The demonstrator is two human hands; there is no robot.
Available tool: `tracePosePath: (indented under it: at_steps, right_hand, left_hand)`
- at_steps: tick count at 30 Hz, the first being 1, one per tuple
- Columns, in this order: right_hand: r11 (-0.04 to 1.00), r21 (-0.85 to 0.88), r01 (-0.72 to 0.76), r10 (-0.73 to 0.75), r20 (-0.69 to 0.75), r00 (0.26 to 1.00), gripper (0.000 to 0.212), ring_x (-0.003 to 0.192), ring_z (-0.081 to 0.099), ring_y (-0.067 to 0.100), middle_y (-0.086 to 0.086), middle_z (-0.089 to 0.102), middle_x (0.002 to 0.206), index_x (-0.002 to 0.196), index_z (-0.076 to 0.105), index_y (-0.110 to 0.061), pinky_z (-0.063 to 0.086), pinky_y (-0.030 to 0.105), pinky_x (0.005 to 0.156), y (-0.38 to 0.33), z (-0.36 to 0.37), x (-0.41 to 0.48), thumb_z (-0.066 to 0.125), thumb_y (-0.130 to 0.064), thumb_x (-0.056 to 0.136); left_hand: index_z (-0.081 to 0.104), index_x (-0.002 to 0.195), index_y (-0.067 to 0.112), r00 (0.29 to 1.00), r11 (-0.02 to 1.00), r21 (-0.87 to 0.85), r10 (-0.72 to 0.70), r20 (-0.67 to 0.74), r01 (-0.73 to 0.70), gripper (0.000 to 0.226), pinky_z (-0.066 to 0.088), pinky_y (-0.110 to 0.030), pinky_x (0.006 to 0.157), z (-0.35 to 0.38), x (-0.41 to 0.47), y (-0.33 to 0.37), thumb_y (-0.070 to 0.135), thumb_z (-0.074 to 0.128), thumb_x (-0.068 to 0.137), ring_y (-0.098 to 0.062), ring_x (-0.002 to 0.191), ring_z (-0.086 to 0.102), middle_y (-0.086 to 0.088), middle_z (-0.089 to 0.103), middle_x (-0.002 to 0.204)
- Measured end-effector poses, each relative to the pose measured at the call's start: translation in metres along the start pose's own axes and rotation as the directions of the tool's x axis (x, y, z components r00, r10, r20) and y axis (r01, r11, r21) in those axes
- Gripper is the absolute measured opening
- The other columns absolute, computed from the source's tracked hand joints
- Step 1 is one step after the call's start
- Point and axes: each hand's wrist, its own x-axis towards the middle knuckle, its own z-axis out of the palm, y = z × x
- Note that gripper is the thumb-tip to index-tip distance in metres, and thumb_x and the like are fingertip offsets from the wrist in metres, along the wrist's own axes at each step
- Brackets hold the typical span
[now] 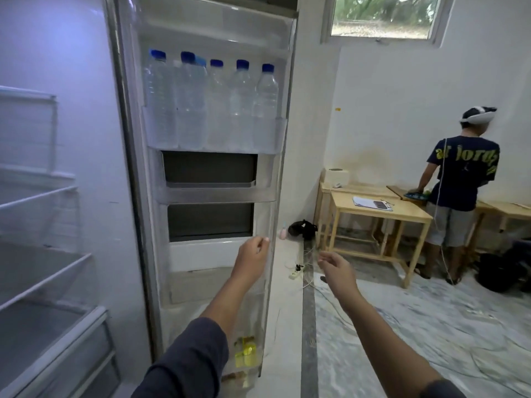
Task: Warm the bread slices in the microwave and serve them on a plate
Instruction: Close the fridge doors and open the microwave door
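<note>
The fridge door [207, 173] stands wide open in front of me, its inner side facing me. My left hand [253, 258] is on the door's outer edge at about mid height, fingers curled against it. Just right of the door my right hand [336, 268] hovers in the air, fingers loosely apart and holding nothing. No bread, plate or microwave shows in this view. The fridge's inside [37, 225] on the left shows only bare glass shelves.
Several water bottles [212, 101] fill the door's upper rack. A yellow packet [245, 351] lies in the bottom door rack. At the right another person [457, 179] stands at wooden tables [379, 214]. Cables and a power strip [296, 272] lie on the floor.
</note>
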Motion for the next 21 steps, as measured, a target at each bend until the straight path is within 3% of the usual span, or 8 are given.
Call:
tracePosePath:
  at_steps: [2, 6, 8, 11, 13, 17, 21]
  right_hand:
    - [1.0, 0.007, 0.004, -0.004, 0.049, 0.999, 0.029, 0.096, 0.057, 0.025, 0.006, 0.061, 0.108, 0.12, 0.058, -0.006, 0.049, 0.035, 0.08, -0.003, -0.01, 0.045, 0.049, -0.008, 0.093]
    - [0.996, 0.088, 0.031, -0.041, 0.115, 0.992, 0.026, 0.094, 0.056, 0.021, 0.009, 0.061, 0.11, 0.117, 0.059, -0.006, 0.047, 0.031, 0.074, -0.009, -0.023, 0.132, 0.05, -0.009, 0.093]
    - [0.991, 0.135, 0.025, -0.044, 0.14, 0.989, 0.025, 0.098, 0.056, 0.02, 0.009, 0.06, 0.112, 0.115, 0.059, -0.008, 0.048, 0.031, 0.076, -0.008, -0.021, 0.168, 0.051, -0.008, 0.092]
    - [0.988, 0.152, 0.013, -0.042, 0.191, 0.981, 0.018, 0.099, 0.056, 0.02, 0.011, 0.061, 0.112, 0.105, 0.061, -0.015, 0.049, 0.034, 0.079, -0.003, -0.005, 0.216, 0.051, -0.008, 0.092]
    - [0.987, 0.158, 0.035, -0.071, 0.233, 0.97, 0.018, 0.098, 0.055, 0.02, 0.011, 0.061, 0.11, 0.103, 0.059, -0.016, 0.048, 0.036, 0.081, -0.005, 0.008, 0.246, 0.05, -0.006, 0.092]
    - [0.979, 0.185, 0.088, -0.138, 0.277, 0.951, 0.026, 0.1, 0.055, 0.018, 0.006, 0.06, 0.107, 0.117, 0.057, -0.006, 0.049, 0.033, 0.079, -0.01, 0.035, 0.3, 0.048, -0.005, 0.093]
    - [0.965, 0.201, 0.168, -0.226, 0.312, 0.923, 0.027, 0.088, 0.057, 0.018, 0.003, 0.062, 0.098, 0.118, 0.056, -0.004, 0.05, 0.034, 0.077, -0.021, 0.064, 0.352, 0.048, -0.003, 0.092]
  left_hand:
    - [0.058, 0.083, 0.004, 0.999, 1.0, 0.005, 0.007, -0.045, -0.007, 0.034, 0.043, -0.035, 0.07, 0.018, 0.031, 0.012, 0.029, 0.04, 0.097, -0.027, 0.081, 0.056, -0.019, 0.061, 0.088]
    - [0.053, 0.076, 0.011, 0.993, 0.995, 0.05, 0.086, -0.077, -0.083, 0.03, 0.037, -0.031, 0.066, 0.044, 0.089, 0.042, 0.027, 0.04, 0.098, -0.014, 0.071, 0.048, 0.0, 0.052, 0.074]
    - [0.061, 0.093, 0.009, 0.988, 0.983, 0.125, 0.143, -0.059, -0.135, 0.03, 0.043, -0.031, 0.076, 0.056, 0.117, 0.05, 0.028, 0.039, 0.098, -0.014, 0.084, 0.054, -0.001, 0.06, 0.089]
    - [0.059, 0.113, 0.01, 0.976, 0.926, 0.319, 0.217, -0.017, -0.201, 0.034, 0.045, -0.034, 0.089, 0.068, 0.158, 0.053, 0.031, 0.035, 0.099, -0.015, 0.102, 0.054, -0.003, 0.06, 0.11]
    - [0.056, 0.117, 0.011, 0.957, 0.868, 0.429, 0.289, -0.03, -0.248, 0.033, 0.044, -0.032, 0.092, 0.073, 0.186, 0.054, 0.03, 0.035, 0.099, -0.015, 0.106, 0.053, -0.002, 0.059, 0.114]
    - [0.055, 0.119, 0.011, 0.888, 0.713, 0.612, 0.458, -0.039, -0.342, 0.029, 0.039, -0.022, 0.092, 0.082, 0.238, 0.05, 0.022, 0.039, 0.097, -0.012, 0.107, 0.053, -0.002, 0.058, 0.116]
    - [0.059, 0.11, 0.008, 0.812, 0.475, 0.814, 0.584, -0.007, -0.334, 0.025, 0.045, -0.029, 0.093, 0.084, 0.272, 0.045, 0.014, 0.048, 0.088, -0.019, 0.105, 0.056, -0.005, 0.06, 0.109]
